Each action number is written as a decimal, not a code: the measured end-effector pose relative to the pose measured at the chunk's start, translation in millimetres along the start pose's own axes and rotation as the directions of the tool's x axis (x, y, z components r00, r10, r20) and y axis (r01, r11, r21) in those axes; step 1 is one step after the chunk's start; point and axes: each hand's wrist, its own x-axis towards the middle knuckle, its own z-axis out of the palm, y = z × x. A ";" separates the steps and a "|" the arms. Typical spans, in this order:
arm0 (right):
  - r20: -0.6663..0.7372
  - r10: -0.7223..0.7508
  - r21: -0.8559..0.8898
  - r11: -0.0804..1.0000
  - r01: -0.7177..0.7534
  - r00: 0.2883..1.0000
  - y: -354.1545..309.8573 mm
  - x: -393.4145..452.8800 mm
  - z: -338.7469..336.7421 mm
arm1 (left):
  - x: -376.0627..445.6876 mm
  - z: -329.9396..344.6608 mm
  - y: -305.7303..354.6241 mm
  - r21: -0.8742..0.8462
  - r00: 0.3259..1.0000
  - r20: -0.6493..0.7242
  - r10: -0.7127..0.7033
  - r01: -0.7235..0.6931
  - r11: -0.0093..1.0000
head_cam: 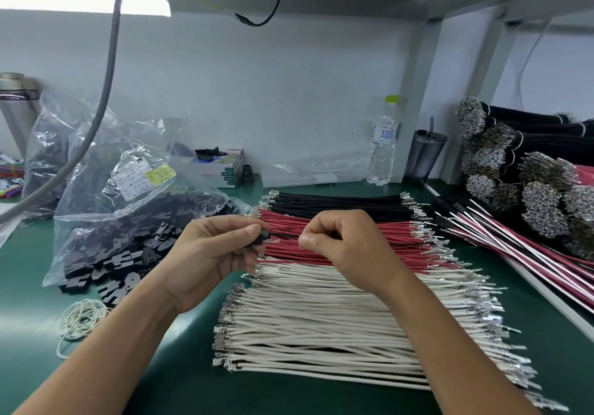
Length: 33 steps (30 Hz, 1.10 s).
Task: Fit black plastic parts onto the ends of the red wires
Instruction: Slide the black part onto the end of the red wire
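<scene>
Left hand (215, 247) pinches a black part (263, 237) — right hand (337, 241) pinches a wire, colour unclear, above the red wires (353, 241).

Red wires (350, 241) flat in row mid-bench; black plastic parts (128, 254) spilling from bag, left
</scene>
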 end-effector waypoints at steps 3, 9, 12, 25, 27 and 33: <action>-0.023 -0.006 0.089 0.996 0.008 1.000 -1.1 -0.2 -2.5 | -0.4 -0.1 0.6 -0.004 1.000 -0.007 -0.004 0.004 1.000; -0.034 0.028 0.053 0.998 -0.026 0.999 -0.2 0.8 1.7 | -0.6 1.4 0.2 -0.007 1.000 -0.003 -0.010 0.010 1.000; -0.043 0.024 0.117 0.993 -0.019 0.999 1.2 -0.5 -1.3 | -0.8 1.1 0.2 -0.024 1.000 -0.006 -0.006 0.006 1.000; -0.109 -0.028 -0.215 0.977 0.004 0.994 1.8 -2.0 4.4 | -2.0 4.5 2.4 0.061 0.999 -0.048 -0.002 0.005 0.998; -0.137 -0.098 -0.341 0.939 0.046 0.986 -0.4 -3.8 6.3 | -2.0 8.3 0.6 0.153 0.997 -0.080 -0.004 0.016 0.988; -0.135 -0.079 -0.234 0.971 0.046 0.988 1.5 -3.9 9.9 | -1.7 11.6 -1.6 0.112 0.994 -0.109 -0.027 0.040 0.993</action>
